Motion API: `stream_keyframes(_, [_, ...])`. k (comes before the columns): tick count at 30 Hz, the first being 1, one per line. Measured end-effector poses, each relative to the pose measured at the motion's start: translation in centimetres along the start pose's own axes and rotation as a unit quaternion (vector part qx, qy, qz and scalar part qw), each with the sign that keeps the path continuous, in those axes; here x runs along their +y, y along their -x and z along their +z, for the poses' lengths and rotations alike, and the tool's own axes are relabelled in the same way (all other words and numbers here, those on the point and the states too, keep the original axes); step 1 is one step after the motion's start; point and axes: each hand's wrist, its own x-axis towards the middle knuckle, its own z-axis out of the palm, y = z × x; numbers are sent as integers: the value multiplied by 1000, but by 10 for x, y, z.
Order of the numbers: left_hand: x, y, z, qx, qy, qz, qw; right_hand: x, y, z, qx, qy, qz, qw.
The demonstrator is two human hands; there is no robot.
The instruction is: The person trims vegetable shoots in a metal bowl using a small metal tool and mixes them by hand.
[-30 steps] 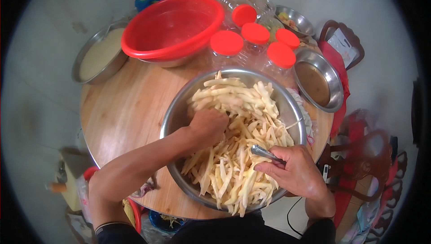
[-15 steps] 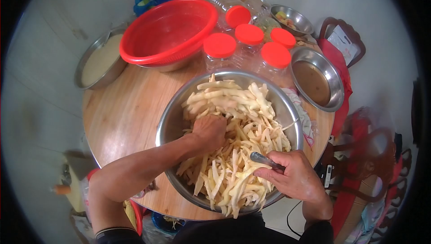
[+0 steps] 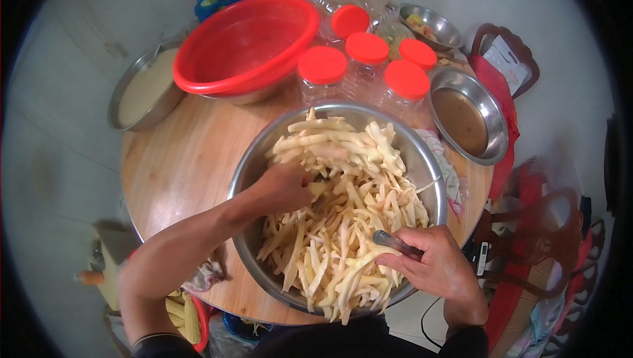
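Pale strips: big heap of long pale yellow pieces [image 3: 316, 262] in the large steel bowl [image 3: 417, 153], on the round wooden surface [image 3: 178, 160]. A few poke out over the near rim.
Left hand: [image 3: 287, 188] wrist bent, fingers curled in at the left side of the heap. The tips are tucked out of sight, so can't tell if they've got hold of anything.
Right hand: [image 3: 435, 264] fingers closed round a metal handle [image 3: 397, 244], thumb along it, right above the strips at the near right. Can't see what's on the other end, if anything.
How they'd handle: my guess is each one's light, soft and bendy, maybe a bit slippery, and could snap if yanked. The whole bowlful is probably pretty heavy.
Where to grab: I'd pinch single strips mid-length, scoop bunches from underneath, and take the bowl by opposite sides of the rim.
Round the bowl: red-lidded jars [image 3: 322, 66] just beyond it, red basin [image 3: 244, 48] farther left, bowl of brown liquid [image 3: 493, 127] to the right.
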Motion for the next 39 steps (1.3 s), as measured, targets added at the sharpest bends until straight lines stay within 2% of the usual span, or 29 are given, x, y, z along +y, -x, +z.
stream_keyframes(5, [9, 39, -36, 38, -77, -10, 996, -1, -2, -2, 1, -10, -6, 1000])
stream_keyframes(8, [8, 57, -44, 64, -101, 40, 992, -3, -3, -1, -6, -1, -29, 1000])
stream_keyframes(10, [9, 66, -43, 140, -107, 98, 980, -6, -3, 2, -11, 5, -45, 999])
stream_keyframes(13, [12, 72, -46, 124, -91, 63, 986, -15, -1, 2, 4, -40, -21, 999])
stream_keyframes(15, [9, 76, -45, 139, -67, 65, 986, -30, 3, -9, 21, 46, 47, 998])
stream_keyframes(17, [15, 82, -47, 154, -43, 67, 985, -30, 6, -11, 51, 31, 21, 998])
stream_keyframes(19, [33, 90, -58, 121, 49, 17, 991, -27, 11, -11, 82, 14, -7, 996])
stream_keyframes(20, [31, 90, -61, 123, 47, 18, 991, -24, 12, -10, 118, 42, -48, 991])
stream_keyframes(21, [26, 90, -62, 104, 163, 54, 980, -22, 13, -9, 154, 70, -90, 981])
stream_keyframes(22, [25, 93, -63, 84, 277, 90, 953, -22, 14, -9, 156, 71, -93, 981])
stream_keyframes(23, [30, 96, -62, 88, 275, 92, 953, -22, 14, -10, 139, 63, -121, 981])
stream_keyframes(25, [49, 105, -57, 129, 449, 96, 879, -26, 18, -9, 122, 55, -154, 979])
stream_keyframes(26, [51, 107, -52, 133, 447, 97, 879, -30, 21, -6, 108, 13, -135, 985])
stream_keyframes(28, [51, 109, -37, 88, 634, 74, 765, -35, 24, 0, 94, -29, -117, 988])
stream_keyframes(29, [52, 111, -31, 81, 673, 56, 733, -35, 24, 3, 111, 10, -134, 985])
stream_keyframes(32, [30, 103, -3, 76, 666, 24, 742, -40, 26, 14, 138, 69, -172, 973])
stream_keyframes(33, [27, 103, 0, 34, 694, 54, 717, -42, 27, 19, 143, 84, -188, 968])
stream_keyframes(34, [27, 108, 4, 35, 694, 56, 717, -42, 27, 23, 143, 86, -190, 968])
stream_keyframes(36, [39, 120, 10, 23, 660, 53, 749, -41, 28, 30, 168, 156, -187, 955])
stream_keyframes(37, [40, 123, 18, 16, 684, 59, 727, -42, 29, 33, 170, 156, -187, 955])
stream_keyframes(38, [42, 127, 22, 15, 683, 60, 728, -43, 29, 36, 166, 194, -174, 951])
stream_keyframes(39, [44, 130, 25, 16, 650, 70, 756, -45, 29, 38, 160, 231, -161, 946])
